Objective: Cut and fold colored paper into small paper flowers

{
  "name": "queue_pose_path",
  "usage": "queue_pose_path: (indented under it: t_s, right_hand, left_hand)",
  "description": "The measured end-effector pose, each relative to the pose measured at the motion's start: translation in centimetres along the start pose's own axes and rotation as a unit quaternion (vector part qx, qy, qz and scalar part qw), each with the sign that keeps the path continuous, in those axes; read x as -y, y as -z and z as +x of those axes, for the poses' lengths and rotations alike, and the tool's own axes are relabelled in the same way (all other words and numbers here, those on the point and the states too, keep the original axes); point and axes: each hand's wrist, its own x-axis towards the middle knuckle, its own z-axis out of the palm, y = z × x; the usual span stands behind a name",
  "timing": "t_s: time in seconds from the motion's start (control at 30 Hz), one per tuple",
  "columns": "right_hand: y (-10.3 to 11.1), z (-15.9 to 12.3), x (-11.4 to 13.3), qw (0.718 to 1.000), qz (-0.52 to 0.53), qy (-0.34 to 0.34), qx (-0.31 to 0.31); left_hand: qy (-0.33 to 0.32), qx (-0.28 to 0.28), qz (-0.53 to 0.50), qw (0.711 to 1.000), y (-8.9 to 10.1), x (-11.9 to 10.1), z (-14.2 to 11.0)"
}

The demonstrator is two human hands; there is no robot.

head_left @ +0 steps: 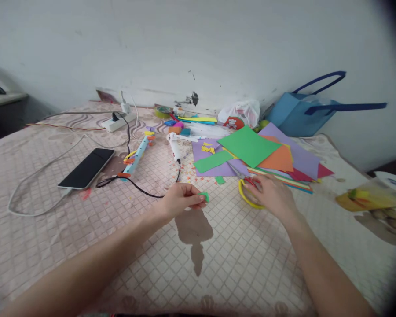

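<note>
Between the thumb and fingers of my left hand is a small green paper piece, pinched just above the tablecloth. My right hand closes around the red handles of a pair of scissors, whose blades point away to the left over purple paper. Beneath that hand a yellow ring lies on the cloth, partly covered by my fingers. Another small green scrap rests between my hands, near a green paper strip.
Coloured paper sheets are heaped at the right. A white glue gun trails a black cord. Further left are a decorated light-blue strip, a phone and a power strip. A blue bag stands by the wall.
</note>
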Motion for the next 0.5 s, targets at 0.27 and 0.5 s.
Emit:
queue_pose_path:
  t_s: [0.27, 0.5]
  right_hand:
    - [1.0, -3.2, 8.7, 0.873, 0.436, 0.150, 0.159]
    - [0.6, -4.0, 9.5, 0.892, 0.420, 0.136, 0.099]
  left_hand:
    - [-0.059, 0.026, 0.148, 0.987, -0.8, 0.7, -0.3]
    - [-0.092, 0.017, 0.182, 0.979, -0.9, 1.3, -0.4]
